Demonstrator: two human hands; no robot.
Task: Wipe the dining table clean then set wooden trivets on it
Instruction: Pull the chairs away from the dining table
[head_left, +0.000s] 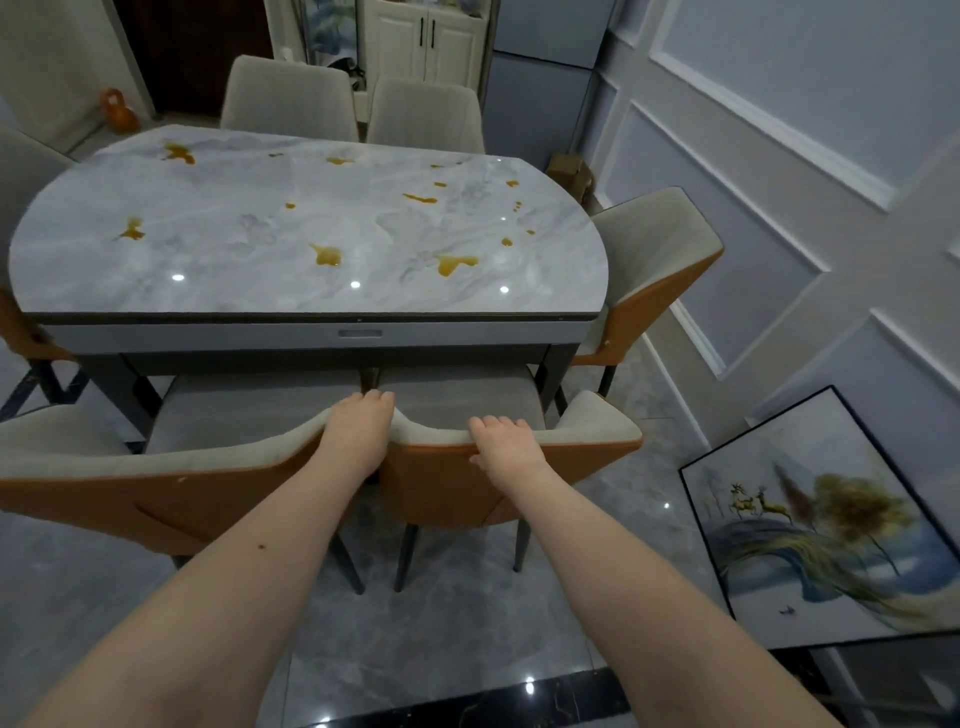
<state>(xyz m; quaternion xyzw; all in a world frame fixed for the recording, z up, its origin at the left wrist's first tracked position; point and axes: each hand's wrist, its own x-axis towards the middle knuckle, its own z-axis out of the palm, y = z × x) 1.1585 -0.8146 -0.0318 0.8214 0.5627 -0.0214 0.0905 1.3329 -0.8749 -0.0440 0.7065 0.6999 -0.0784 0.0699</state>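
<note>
We are gripping the grey-and-orange chair back (514, 441) at 6 o'clock with left hand (358, 431) and right hand (506, 441); the oval grey marble dining table (218, 291) is still showing amber spills (327, 255), no wiping started, trivets not in sight

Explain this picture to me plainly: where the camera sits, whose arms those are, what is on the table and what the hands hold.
The one picture comes from a camera worn on a person's head, looking forward and down. The bare arms are that person's own. The left hand and right hand both grip the top of a grey and orange chair pushed in at the table. The marble dining table carries amber spills and nothing else. No cloth or trivets are in view.
</note>
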